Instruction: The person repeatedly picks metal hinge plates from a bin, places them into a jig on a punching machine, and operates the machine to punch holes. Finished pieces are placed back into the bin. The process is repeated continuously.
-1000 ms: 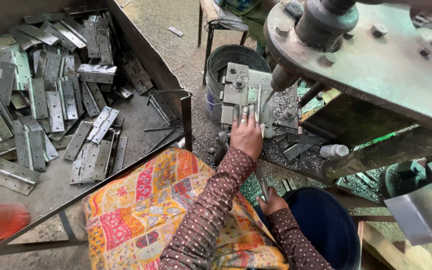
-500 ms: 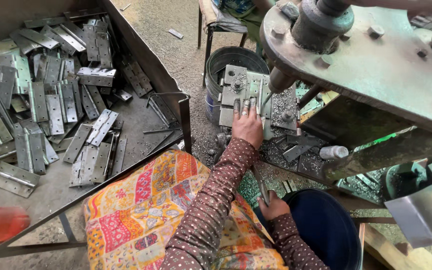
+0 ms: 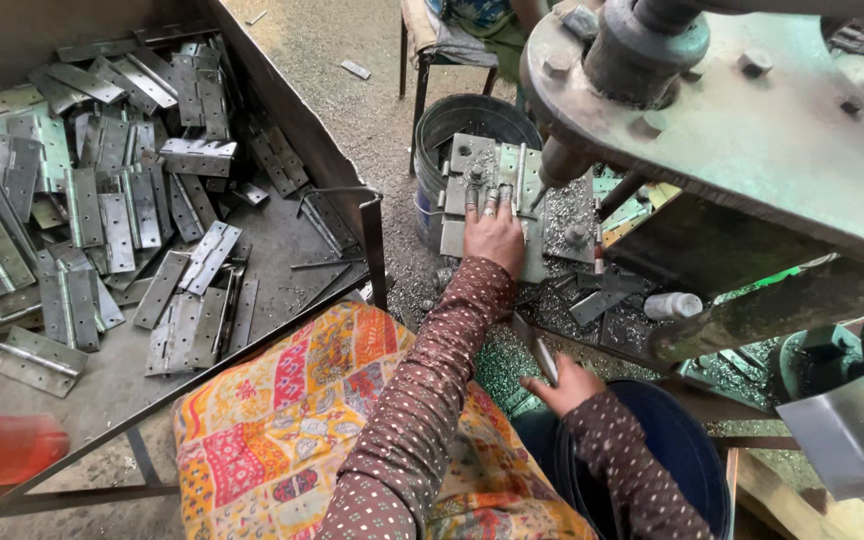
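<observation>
My left hand (image 3: 493, 236) lies flat on a grey metal hinge (image 3: 508, 176) on the drill press table, fingers spread and pressing it down. The drill spindle (image 3: 560, 160) hangs just right of my fingertips, above the hinge. My right hand (image 3: 563, 386) is lower, near my lap, closed on a narrow metal hinge piece (image 3: 535, 347) that sticks up from it. A dark blue bucket (image 3: 674, 446) sits directly beneath that hand. Metal shavings cover the press table (image 3: 570, 215).
A big metal tray (image 3: 282, 235) at left holds several loose hinges (image 3: 102, 200). A grey bucket (image 3: 472, 118) stands behind the press table, a stool (image 3: 430, 40) beyond it. A small white bottle (image 3: 674, 305) lies at right. Patterned cloth (image 3: 302, 420) covers my lap.
My left hand has slid a little farther forward onto the hinge under the spindle. My right hand keeps the metal piece in the same place.
</observation>
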